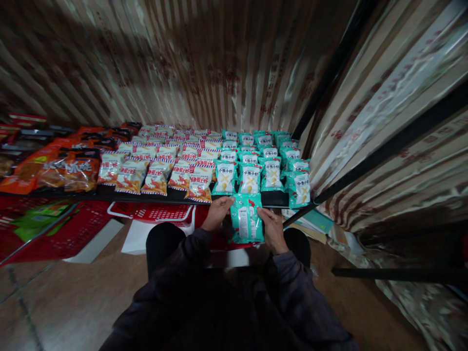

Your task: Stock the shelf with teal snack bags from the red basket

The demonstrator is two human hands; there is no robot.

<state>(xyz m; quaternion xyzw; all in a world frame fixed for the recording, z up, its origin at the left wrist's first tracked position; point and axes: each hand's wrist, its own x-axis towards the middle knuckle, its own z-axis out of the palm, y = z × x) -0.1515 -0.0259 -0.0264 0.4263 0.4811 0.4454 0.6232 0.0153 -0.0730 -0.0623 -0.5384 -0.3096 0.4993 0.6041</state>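
Observation:
A teal snack bag (245,222) is held up in front of the shelf edge, its printed back facing me. My left hand (218,213) pinches its upper left edge. On the other side, my right hand (272,226) grips its right edge, fingers partly behind it. Just beyond, rows of teal snack bags (249,179) stand upright on the black shelf (274,197). To their left are white and orange snack bags (157,176) in several rows.
Orange and black packets (82,170) fill the shelf's left end. Below it are red baskets (51,234) and a white carton flap (97,243). Black metal bars (351,168) slant on the right. Patterned curtain (226,63) hangs behind. Flat cardboard (318,222) lies under the shelf's right end.

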